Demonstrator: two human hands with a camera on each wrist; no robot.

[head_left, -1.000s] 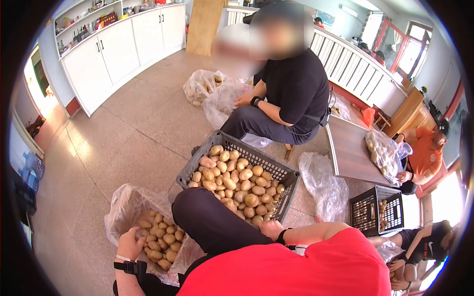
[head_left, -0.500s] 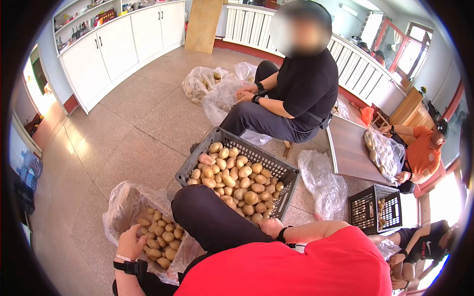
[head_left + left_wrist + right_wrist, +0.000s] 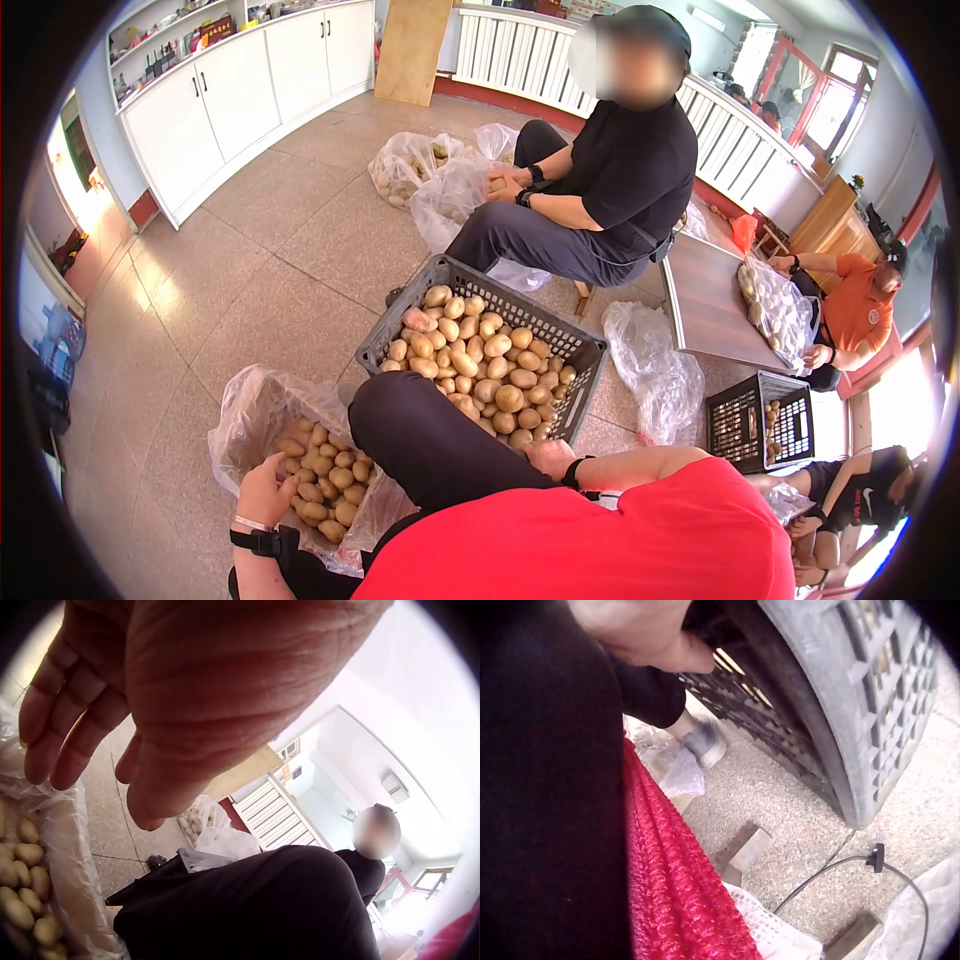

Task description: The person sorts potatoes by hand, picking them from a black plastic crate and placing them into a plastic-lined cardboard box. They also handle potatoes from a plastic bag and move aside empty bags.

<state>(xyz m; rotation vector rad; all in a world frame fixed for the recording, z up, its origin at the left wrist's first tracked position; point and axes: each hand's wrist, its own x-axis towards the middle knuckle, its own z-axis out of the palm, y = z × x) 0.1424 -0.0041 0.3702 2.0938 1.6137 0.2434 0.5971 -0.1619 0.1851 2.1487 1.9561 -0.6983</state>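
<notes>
A clear plastic bag point(image 3: 240, 412), its mouth spread wide, holds several potatoes point(image 3: 325, 475) on the left of the head view. Over its near edge hangs my left hand point(image 3: 265, 492), fingers loosely extended and nothing in them; the left wrist view shows the same hand point(image 3: 180, 712) palm-side above the bag. A grey plastic crate point(image 3: 540, 318) heaped with potatoes point(image 3: 480, 365) stands before my knee. My right hand point(image 3: 550, 460) rests at the crate's near corner. In the right wrist view its thumb point(image 3: 694, 656) lies at the crate's slatted side, other fingers mostly hidden.
A person in black point(image 3: 620, 190) sits beyond the crate, hands at another bag of potatoes point(image 3: 440, 210). An empty-looking plastic bag point(image 3: 655, 375) lies right of the crate. Further right are a brown table point(image 3: 720, 310), a black crate point(image 3: 760, 425) and a person in orange point(image 3: 858, 310).
The seated person in black has leaned back, upper body shifting to the right. My hands, the crate and the potatoes have stayed about where they were.
</notes>
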